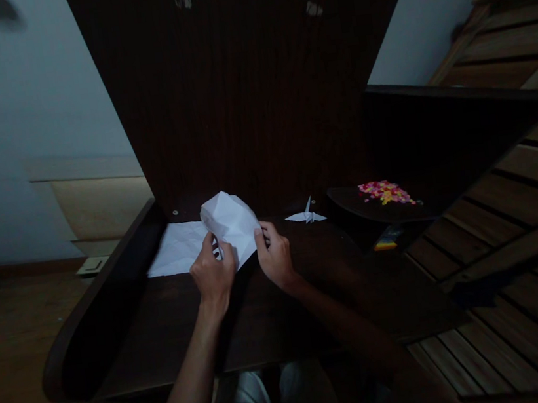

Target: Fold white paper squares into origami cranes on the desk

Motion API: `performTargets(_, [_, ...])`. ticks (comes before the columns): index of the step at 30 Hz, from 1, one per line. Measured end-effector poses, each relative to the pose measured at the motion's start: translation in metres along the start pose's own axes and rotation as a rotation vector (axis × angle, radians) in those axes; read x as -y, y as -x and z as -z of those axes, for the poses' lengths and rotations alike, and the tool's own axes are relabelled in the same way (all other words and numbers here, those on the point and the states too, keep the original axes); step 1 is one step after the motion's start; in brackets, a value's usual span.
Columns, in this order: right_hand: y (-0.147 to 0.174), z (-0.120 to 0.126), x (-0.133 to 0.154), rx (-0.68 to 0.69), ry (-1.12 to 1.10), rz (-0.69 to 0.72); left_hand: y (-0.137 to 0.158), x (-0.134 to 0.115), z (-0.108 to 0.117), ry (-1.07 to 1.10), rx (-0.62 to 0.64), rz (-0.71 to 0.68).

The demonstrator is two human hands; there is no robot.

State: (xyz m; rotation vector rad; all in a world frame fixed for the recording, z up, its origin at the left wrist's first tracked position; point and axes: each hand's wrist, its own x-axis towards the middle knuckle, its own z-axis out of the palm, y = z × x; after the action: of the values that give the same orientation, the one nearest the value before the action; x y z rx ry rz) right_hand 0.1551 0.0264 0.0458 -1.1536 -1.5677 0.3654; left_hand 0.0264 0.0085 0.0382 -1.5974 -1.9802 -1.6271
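Between my two hands, above the dark desk, is a creased sheet of white paper, partly opened out and bulging upward. My left hand pinches its lower left edge between thumb and fingers. On the right edge, my right hand grips the same sheet, thumb on the near face and fingers behind. Flat on the desk to the left lies more white paper, partly hidden by the held sheet. A folded white paper crane stands to the right of my right hand, near the back panel.
The dark wooden desk has a raised left side and a tall back panel. At the right, a small shelf bears a heap of pink, red and yellow bits. Wooden slats stand beyond it.
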Motion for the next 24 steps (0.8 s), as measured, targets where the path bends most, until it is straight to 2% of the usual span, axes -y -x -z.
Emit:
performTargets(3, [0.003, -0.007, 0.001, -0.013, -0.021, 0.008, -0.003, 0.002, 0.003, 0.0, -0.001, 0.047])
performTargets(8, [0.012, -0.019, 0.007, 0.023, 0.004, 0.15, -0.011, 0.005, 0.007, -0.051, 0.017, 0.063])
performTargets(11, [0.014, -0.023, 0.008, 0.048, -0.005, 0.177, -0.015, 0.01, 0.01, -0.051, 0.032, 0.078])
performTargets(14, [0.012, -0.026, 0.005, 0.059, -0.045, 0.097, -0.019, 0.022, 0.013, 0.012, 0.035, 0.154])
performTargets(17, [0.006, -0.031, -0.001, 0.036, -0.121, -0.028, -0.02, 0.038, 0.012, 0.118, 0.044, 0.306])
performTargets(22, [-0.008, -0.038, -0.012, 0.023, -0.377, -0.235, -0.024, 0.059, 0.009, 0.696, 0.109, 0.654])
performTargets(24, [-0.014, -0.039, -0.015, 0.014, -0.48, -0.352, -0.027, 0.064, 0.015, 0.834, 0.129, 0.749])
